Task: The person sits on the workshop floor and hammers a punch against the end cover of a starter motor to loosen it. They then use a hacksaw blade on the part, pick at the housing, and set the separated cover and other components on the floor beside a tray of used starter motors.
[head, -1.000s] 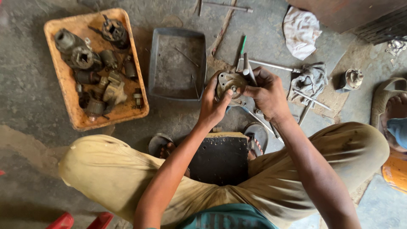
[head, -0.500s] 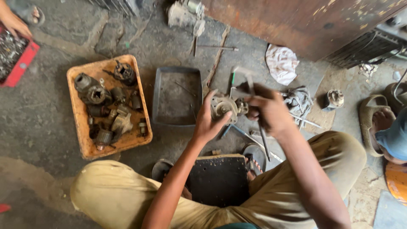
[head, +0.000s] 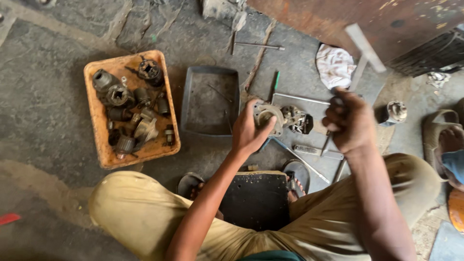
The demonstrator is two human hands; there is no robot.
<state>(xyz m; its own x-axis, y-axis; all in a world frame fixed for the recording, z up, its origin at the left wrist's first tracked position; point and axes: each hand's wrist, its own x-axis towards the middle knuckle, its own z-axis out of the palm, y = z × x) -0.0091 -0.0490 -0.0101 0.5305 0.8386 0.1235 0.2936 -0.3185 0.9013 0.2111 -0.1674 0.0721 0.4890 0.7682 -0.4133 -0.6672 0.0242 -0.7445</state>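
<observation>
My left hand [head: 250, 129] grips a round, greasy metal housing [head: 268, 116] and holds it just above the concrete floor. My right hand [head: 349, 121] is raised to the right of it, fingers closed around the handle of a hammer [head: 363, 50] whose head is blurred above my fist. A dark toothed metal part [head: 299, 121] lies on the floor between the two hands. I sit low with my knees spread, a dark square block [head: 256, 199] between my feet.
An orange tray [head: 99, 125] at the left holds several worn metal machine parts. Beside it sits a grey metal tray [head: 210, 72]. Loose tools and rods lie near my feet. A white rag [head: 334, 65], a rusty metal sheet [head: 348, 19] and another person's sandalled foot [head: 449, 140] are at the right.
My right hand has lifted away from the housing and swung the hammer up. The left hand keeps holding the housing. The camera view has shifted left and closer.
</observation>
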